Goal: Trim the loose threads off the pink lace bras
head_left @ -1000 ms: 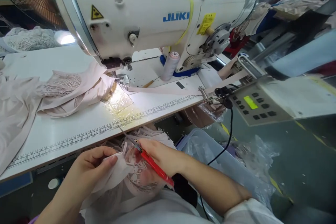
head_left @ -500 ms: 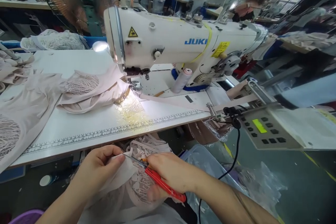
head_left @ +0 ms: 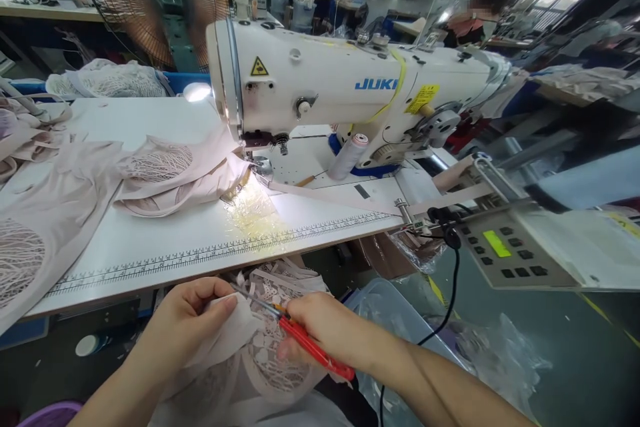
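Note:
My left hand [head_left: 195,320] pinches the edge of a pale beige bra [head_left: 275,373] with lace cups, which hangs over my lap below the table edge. Red-handled scissors [head_left: 315,350] are gripped in my right hand [head_left: 325,327]. Their blades point up and left, lying at the fabric edge close to my left fingertips. Whether the blades are fully closed is hard to make out. Another beige bra [head_left: 170,173] lies on the white sewing table with one end under the presser foot of the white sewing machine [head_left: 320,80].
A thread cone [head_left: 349,157] and a small orange-handled tool [head_left: 306,181] sit by the machine. Beige elastic tape [head_left: 340,201] runs across to a feeder at right, above a control panel [head_left: 510,250]. A clear plastic bin [head_left: 385,307] stands below. A fan [head_left: 160,7] is behind.
The scissors' blades have shifted slightly up and left relative to my left fingers. The fabric beside those fingers has folded over a little. The view has moved slightly.

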The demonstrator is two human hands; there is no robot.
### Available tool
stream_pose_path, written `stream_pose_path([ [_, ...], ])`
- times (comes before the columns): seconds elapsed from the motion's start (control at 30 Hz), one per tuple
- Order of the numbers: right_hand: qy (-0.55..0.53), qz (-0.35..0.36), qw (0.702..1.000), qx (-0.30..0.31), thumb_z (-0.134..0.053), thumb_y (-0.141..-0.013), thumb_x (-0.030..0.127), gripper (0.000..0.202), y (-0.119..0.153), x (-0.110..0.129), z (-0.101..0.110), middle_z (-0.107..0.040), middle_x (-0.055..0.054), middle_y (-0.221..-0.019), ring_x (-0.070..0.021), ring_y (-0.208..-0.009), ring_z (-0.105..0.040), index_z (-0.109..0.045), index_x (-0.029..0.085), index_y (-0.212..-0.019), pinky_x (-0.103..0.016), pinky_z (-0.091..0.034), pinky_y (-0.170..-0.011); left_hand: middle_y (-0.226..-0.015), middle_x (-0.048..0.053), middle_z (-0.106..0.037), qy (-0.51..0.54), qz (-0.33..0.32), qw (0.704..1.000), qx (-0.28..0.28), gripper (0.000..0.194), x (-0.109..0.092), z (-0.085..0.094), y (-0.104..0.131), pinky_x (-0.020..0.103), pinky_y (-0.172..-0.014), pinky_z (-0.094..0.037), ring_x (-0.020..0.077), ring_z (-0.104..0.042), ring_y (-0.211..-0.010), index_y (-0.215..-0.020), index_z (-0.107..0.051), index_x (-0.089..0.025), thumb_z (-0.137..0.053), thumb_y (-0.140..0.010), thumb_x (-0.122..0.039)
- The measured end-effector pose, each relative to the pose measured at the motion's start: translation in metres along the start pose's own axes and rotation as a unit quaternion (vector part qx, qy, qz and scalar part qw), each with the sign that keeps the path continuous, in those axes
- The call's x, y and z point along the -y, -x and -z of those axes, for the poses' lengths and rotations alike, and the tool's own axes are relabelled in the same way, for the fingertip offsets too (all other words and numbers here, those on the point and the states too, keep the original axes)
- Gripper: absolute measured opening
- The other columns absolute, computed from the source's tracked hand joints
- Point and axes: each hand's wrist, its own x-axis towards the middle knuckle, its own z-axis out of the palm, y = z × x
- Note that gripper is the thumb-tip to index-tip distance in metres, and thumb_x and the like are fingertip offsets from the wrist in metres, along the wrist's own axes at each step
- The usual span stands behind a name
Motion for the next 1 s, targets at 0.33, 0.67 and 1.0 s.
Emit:
stream_pose_path([
  [0.33,-0.124,0.099,0.972,-0.174,-0.063,-0.069,0.058,0.039,-0.008,0.017,-0.013,-0.05,0.002,-0.065,-0.0127,-0.056,-0.044,-0.051,0.02,-0.069,-0.023,-0.035,-0.05,-0.068,0.001,-0.07,0.027,-0.024,0.999,-0.014,0.02,0.007,0.009,0.001,0.02,-0.059,-0.044,0.0151,-0.058,-0.065,-0.068,-0.074,-0.02,-0.077,-0.065,-0.04],
  [0.67,-0.153,0.081,0.958,-0.226,-0.064,-0.069,0.046,0.034,-0.017,0.031,-0.028,-0.048,0.002,-0.066,-0.0126,-0.058,-0.044,-0.041,0.022,-0.066,-0.023,-0.037,-0.052,-0.059,-0.003,-0.069,0.09,-0.025,0.993,-0.067,0.012,-0.004,0.002,0.013,0.016,-0.054,-0.042,0.0108,-0.055,-0.058,-0.059,-0.073,-0.021,-0.083,-0.054,-0.027],
  [1.0,-0.174,0.083,0.959,-0.21,-0.063,-0.065,0.024,0.024,-0.022,0.037,-0.038,-0.044,0.004,-0.066,-0.011,-0.056,-0.038,-0.039,0.022,-0.064,-0.021,-0.035,-0.05,-0.078,0.005,-0.075,-0.012,-0.09,0.996,-0.018,0.017,0.012,0.014,0.008,0.029,-0.067,-0.053,0.0217,-0.066,-0.072,-0.075,-0.075,-0.021,-0.07,-0.072,-0.038],
])
